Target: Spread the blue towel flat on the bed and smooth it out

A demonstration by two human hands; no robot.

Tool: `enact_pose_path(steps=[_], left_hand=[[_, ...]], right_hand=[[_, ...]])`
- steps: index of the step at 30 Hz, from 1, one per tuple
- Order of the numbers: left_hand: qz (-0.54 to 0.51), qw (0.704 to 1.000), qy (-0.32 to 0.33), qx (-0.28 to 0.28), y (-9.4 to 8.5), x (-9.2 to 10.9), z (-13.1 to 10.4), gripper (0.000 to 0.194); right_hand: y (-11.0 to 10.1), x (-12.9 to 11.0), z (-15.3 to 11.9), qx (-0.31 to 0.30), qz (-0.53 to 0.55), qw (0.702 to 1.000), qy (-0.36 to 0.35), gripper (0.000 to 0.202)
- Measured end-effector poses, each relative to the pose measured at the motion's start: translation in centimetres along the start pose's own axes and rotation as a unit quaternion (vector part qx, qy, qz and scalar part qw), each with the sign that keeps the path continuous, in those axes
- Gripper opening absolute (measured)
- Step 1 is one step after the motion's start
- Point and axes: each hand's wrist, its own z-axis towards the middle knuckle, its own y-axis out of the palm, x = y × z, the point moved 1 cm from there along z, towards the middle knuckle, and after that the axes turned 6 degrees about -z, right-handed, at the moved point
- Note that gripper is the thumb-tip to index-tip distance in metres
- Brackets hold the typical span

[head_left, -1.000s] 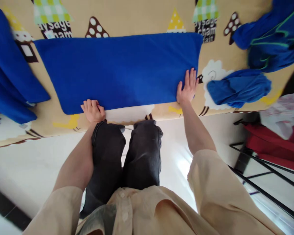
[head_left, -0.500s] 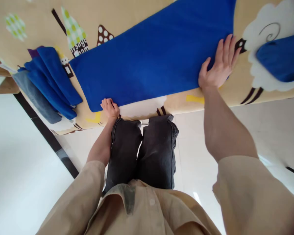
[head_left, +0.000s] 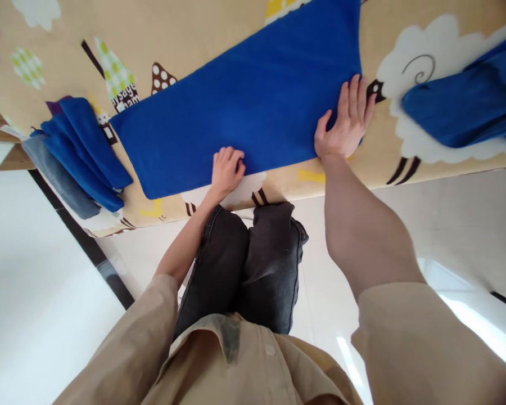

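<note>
Shifting rightward along the near edge of the blue cloth [head_left: 244, 101] since the earlier frame, the left hand [head_left: 226, 171] is resting with curled fingers; whether its grip is pinching fabric cannot be told. Meanwhile the right hand [head_left: 343, 124] is lying flat, its grip released, over the near right corner. The cloth is lying spread on the patterned sheet [head_left: 202, 28], between bundled clothes [head_left: 88, 149] and another blue garment [head_left: 459, 104].

A beige shirt [head_left: 295, 374] at six o'clock, dark grey patch [head_left: 231, 337] near its pale button [head_left: 270, 350]; loose sleeves [head_left: 400, 337] at four and eight; black trousers [head_left: 270, 259].
</note>
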Motion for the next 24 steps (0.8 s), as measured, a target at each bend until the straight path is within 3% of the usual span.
enact_pose_path(steps=[2,5,10,16,24], left_hand=[[-0.006,0.996,0.079,-0.037,1.7,1.8,3.3,0.049],[-0.003,0.989,0.139,-0.043,3.6,3.5,6.8,0.063],[-0.001,0.988,0.152,-0.029,4.3,4.0,7.7,0.071],[0.001,0.991,0.131,-0.024,1.7,1.7,6.3,0.071],[0.005,0.998,0.047,0.031,-4.6,-4.1,2.2,0.072]], right_hand=[[0.0,0.2,0.2,-0.016,-0.010,1.000,0.002,0.072],[0.1,0.4,0.6,-0.024,-0.019,1.000,0.006,0.077],[0.5,0.9,0.9,-0.029,-0.022,0.999,0.000,0.077],[1.7,2.3,1.5,-0.038,-0.018,0.999,-0.014,0.088],[4.3,4.8,2.6,-0.046,-0.050,0.997,-0.027,0.100]])
